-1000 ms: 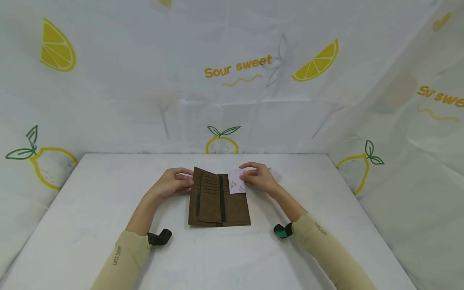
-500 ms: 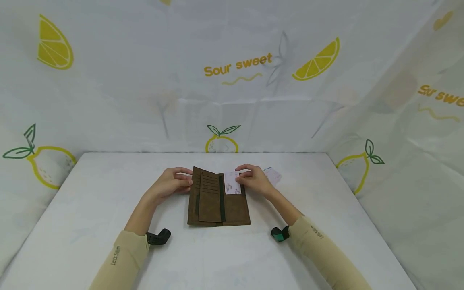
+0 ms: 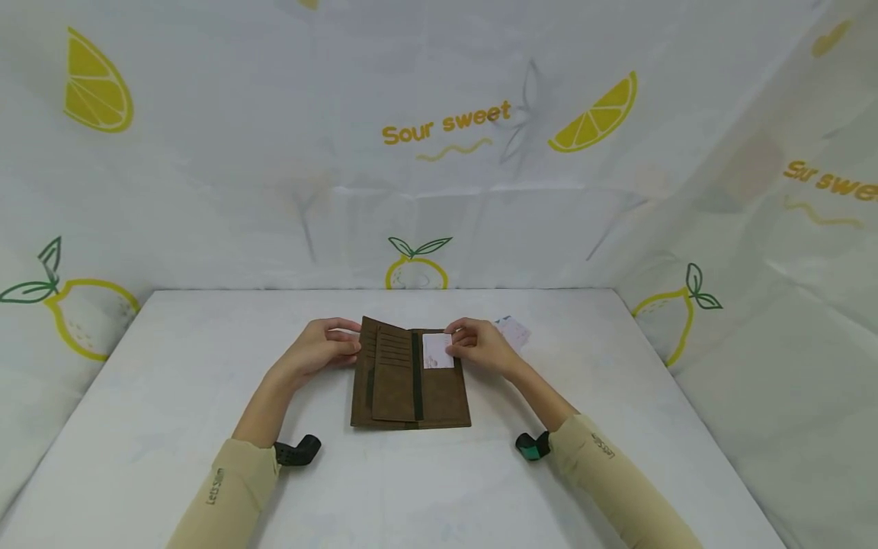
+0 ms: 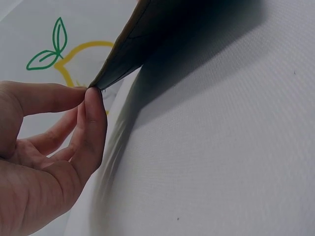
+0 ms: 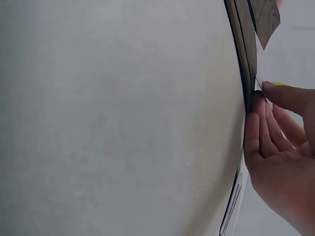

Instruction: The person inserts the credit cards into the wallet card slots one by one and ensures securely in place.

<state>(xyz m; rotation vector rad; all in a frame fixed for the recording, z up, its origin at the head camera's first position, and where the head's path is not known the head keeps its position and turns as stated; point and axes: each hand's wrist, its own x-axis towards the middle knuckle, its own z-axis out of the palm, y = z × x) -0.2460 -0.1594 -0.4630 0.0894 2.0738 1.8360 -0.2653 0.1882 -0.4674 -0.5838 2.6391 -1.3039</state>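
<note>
Wallet (image 3: pixel 410 379): matt brown suede-like leather. Card (image 3: pixel 437 351): smooth pale plastic. Table (image 3: pixel 206 366): matt white cloth, fine weave.

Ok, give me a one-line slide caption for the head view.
Left hand holds open a brown wallet while right hand slides a white card in.
</note>
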